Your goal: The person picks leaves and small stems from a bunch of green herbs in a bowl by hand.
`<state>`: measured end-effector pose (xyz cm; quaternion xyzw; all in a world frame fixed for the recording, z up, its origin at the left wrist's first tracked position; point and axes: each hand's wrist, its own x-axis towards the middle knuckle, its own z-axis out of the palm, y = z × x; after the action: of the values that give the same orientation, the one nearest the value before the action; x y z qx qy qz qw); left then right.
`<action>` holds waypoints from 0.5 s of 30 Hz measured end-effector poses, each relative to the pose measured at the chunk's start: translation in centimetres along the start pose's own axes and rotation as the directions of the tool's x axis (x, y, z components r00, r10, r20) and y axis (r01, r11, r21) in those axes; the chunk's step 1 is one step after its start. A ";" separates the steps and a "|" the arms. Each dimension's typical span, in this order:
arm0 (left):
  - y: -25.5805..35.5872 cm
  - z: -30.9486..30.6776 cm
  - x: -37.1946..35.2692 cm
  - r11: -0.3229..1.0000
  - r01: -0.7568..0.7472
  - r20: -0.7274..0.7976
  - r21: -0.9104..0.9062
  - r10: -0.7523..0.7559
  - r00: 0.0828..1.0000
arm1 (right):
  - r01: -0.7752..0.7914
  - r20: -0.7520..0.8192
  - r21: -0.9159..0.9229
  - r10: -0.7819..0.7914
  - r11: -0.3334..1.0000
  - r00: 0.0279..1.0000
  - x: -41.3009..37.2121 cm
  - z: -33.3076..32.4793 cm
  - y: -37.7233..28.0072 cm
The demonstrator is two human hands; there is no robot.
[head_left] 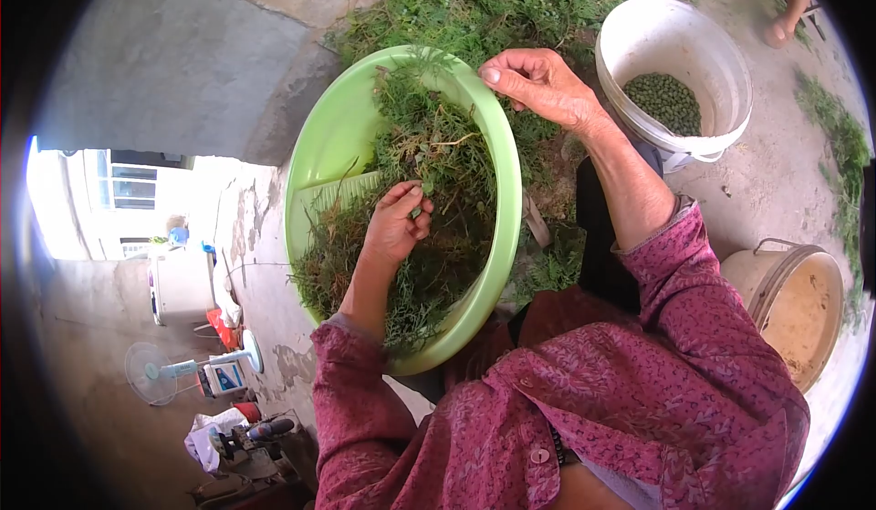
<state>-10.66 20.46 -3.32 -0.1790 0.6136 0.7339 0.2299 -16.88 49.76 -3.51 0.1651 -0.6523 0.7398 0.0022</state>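
A light green plastic basin (507, 191) is tilted in front of me, with cut evergreen sprigs (438, 131) and darker clippings inside. My left hand (399, 223) is over the sprigs in the basin. Its thumb and fingers pinch a small green berry-like piece (417, 211). At the basin's upper right rim is my right hand (540, 88), its fingers curled in and its thumb against them. What those fingers hold, if anything, is hidden.
Beyond the basin, leafy evergreen branches (493, 4) cover the ground. A white bucket (675, 40) holds many small green berry-like pieces (663, 102). Another bucket (803, 314) stands at my right. A person's foot (780, 31) shows at upper right; a fan (153, 373) is at left.
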 end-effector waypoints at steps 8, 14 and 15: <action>-0.1 -0.3 0.9 0.997 -0.029 -0.105 -0.070 0.022 0.994 | -0.012 -0.022 -0.019 0.012 1.000 1.000 0.1 0.0 0.3; 2.0 -0.5 -2.3 0.984 -0.160 0.014 0.085 0.159 0.987 | -0.041 -0.068 0.052 0.045 0.998 0.997 0.2 -0.2 0.2; 2.4 -0.4 -3.2 0.983 -0.167 0.008 0.082 0.166 0.986 | -0.059 -0.063 0.043 0.062 0.997 0.996 0.2 -0.2 0.1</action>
<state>-9.34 19.32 0.38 -0.1171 0.6561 0.7247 0.1752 -17.11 49.94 -3.55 0.1212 -0.6411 0.7578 -0.0027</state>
